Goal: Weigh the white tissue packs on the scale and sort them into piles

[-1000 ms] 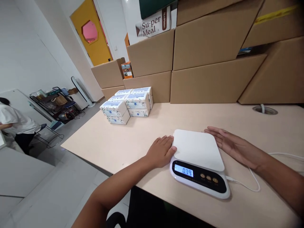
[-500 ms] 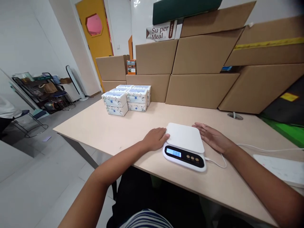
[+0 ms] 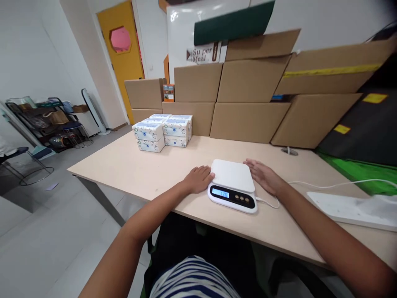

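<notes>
A white digital kitchen scale [image 3: 233,176] sits near the table's front edge, its blue display lit and round buttons on a black panel. My left hand [image 3: 198,179] lies palm down on the table at the scale's left side, fingers stretched out, the thumb against the plate's edge. On the other side my right hand [image 3: 264,176] rests on its edge, palm toward the scale and fingers extended. Its fingertips are at the plate's far right corner; whether they touch it I cannot tell. A white cable [image 3: 269,203] runs from the scale's right side under my right wrist.
Several tissue packs [image 3: 149,131] are stacked at the back left of the table [image 3: 108,165]. Cardboard boxes [image 3: 249,122] form a wall along the back. A white power strip [image 3: 347,211] lies at right, beyond my right forearm. A cable hole [image 3: 289,152] is near the back edge.
The view has shifted slightly to the right. The digits on the scale's display have changed. Both hands stay at the scale's sides in nearly the same pose.
</notes>
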Available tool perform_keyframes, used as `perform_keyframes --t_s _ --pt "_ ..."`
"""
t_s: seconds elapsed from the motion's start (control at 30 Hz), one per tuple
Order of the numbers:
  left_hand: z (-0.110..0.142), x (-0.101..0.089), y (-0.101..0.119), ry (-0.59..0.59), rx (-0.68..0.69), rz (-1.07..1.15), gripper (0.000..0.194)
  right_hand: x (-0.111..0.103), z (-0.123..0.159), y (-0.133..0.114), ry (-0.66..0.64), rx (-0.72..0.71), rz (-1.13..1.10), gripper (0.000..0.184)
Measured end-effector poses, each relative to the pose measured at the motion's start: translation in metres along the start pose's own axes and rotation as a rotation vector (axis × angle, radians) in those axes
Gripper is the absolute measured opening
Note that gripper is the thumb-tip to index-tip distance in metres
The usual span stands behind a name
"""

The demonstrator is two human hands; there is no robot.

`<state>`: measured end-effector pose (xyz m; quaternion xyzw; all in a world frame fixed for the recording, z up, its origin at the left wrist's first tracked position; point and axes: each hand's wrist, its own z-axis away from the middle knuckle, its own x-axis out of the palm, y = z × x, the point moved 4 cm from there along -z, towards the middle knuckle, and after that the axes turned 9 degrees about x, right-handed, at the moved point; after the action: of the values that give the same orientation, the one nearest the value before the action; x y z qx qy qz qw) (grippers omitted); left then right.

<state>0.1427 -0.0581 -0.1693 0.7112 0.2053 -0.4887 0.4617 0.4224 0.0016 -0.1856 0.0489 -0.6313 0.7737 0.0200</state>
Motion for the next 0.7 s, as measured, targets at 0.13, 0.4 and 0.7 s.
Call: perform_keyframes --t_s 0.13,0.4,0.7 --pt "0.002 -0.005 0.001 0.006 -0.014 0.03 0.074 0.014 0.009 0.001 0.03 -0.039 0.043 0.048" --pt "-0.008 -0.018 -0.055 0.267 -0.119 0.249 0.083 0.043 0.016 -0.036 -0.01 -0.235 0.251 0.084" --pt "-0.062 -0.122 -0.167 0.818 -0.196 0.064 0.06 0.197 -0.081 -0.102 -0.104 -0.085 0.277 0.083"
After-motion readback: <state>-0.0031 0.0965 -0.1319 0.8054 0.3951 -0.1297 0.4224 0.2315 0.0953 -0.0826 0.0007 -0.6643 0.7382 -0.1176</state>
